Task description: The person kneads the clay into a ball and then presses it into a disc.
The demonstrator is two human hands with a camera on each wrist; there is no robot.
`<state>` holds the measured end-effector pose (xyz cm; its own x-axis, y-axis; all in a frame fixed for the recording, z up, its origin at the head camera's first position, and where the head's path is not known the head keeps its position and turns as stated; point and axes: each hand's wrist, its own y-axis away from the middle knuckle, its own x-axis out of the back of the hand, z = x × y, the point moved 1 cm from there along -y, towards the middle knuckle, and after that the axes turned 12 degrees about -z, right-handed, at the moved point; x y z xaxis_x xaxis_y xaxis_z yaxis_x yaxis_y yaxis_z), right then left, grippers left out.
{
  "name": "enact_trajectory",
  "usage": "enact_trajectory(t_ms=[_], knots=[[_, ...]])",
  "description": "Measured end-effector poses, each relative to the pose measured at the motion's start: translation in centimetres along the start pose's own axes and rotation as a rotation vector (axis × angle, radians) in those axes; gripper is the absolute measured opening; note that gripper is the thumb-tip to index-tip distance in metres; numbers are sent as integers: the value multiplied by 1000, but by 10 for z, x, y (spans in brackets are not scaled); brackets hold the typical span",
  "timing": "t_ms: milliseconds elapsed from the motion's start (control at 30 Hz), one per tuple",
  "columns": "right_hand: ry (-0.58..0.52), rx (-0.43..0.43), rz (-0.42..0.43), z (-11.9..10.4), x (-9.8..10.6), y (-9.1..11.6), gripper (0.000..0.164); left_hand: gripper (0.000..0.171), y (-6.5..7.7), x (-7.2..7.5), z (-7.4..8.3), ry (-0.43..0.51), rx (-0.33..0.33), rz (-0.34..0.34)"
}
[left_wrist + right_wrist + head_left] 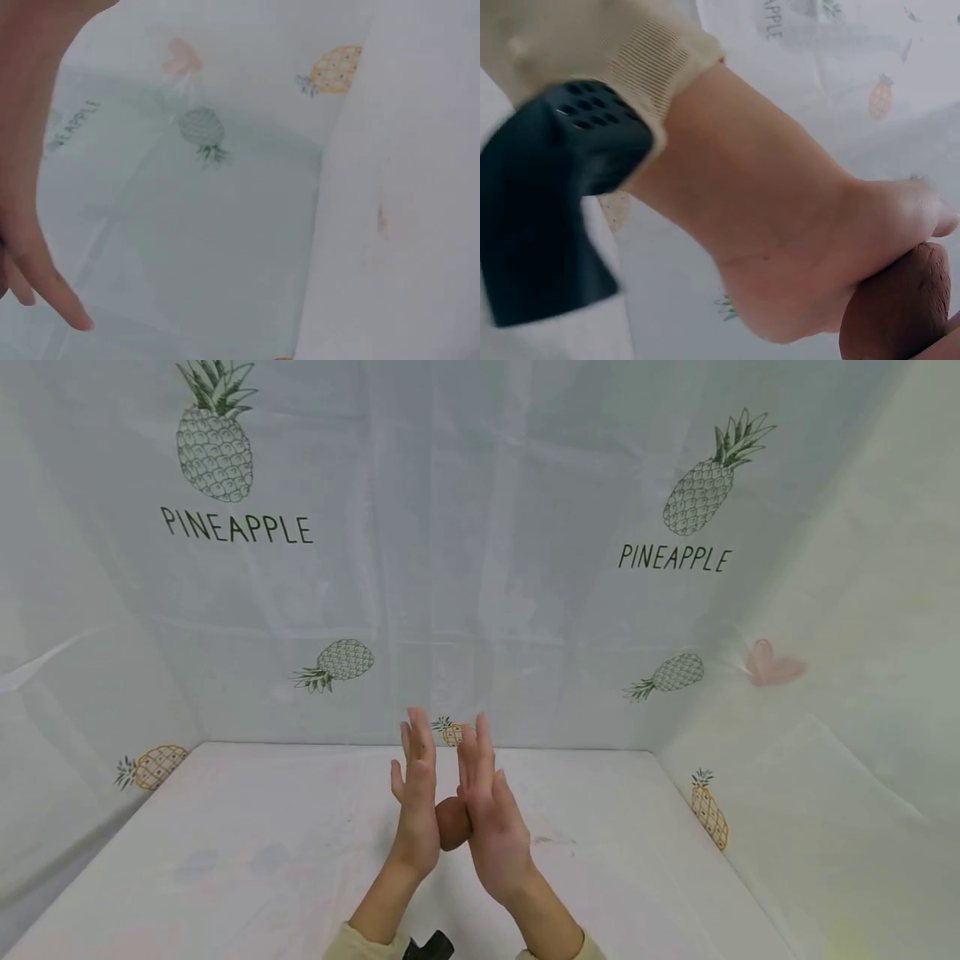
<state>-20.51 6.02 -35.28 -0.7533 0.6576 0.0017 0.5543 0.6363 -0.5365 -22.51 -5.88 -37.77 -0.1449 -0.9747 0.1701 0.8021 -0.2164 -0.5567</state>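
A brown lump (453, 823), clay-like with fine cracks on its surface, sits between the two palms. My left hand (417, 810) stands upright with its fingers extended, its palm against the lump's left side. On the other side my right hand (497, 835) rests its palm against the lump, fingers also pointing up. Close up in the right wrist view, the lump (892, 311) lies under the heel of a hand, partly cut off by the frame corner. In the left wrist view part of a hand with extended fingers fills the left edge, and the lump is out of sight.
A white-covered table (300, 827) lies beneath the hands, with a faint brown smear (553, 840) on its right half. Pale sheets printed with pineapples (345, 660) hang behind and at both sides. A black wrist device (431, 947) shows by the left sleeve.
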Motion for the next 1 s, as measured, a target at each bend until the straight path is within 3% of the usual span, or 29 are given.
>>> enact_trajectory(t_ms=[133, 300, 567, 733, 1000], knots=[[8, 74, 90, -6, 12, 3, 61, 63, 3, -18, 0, -1, -11, -103], [90, 99, 216, -7, 28, 5, 62, 58, 9, -36, 3, 127, -11, -219], [151, 94, 358, 10, 40, 2, 60, 58, 14, -38, 17, 301, -6, -270], [221, 11, 318, 20, 38, 1, 59, 61, 14, -33, 22, 300, -44, -243], [212, -132, 109, 31, 19, 1, 56, 61, 10, -17, 24, 231, -18, -92]])
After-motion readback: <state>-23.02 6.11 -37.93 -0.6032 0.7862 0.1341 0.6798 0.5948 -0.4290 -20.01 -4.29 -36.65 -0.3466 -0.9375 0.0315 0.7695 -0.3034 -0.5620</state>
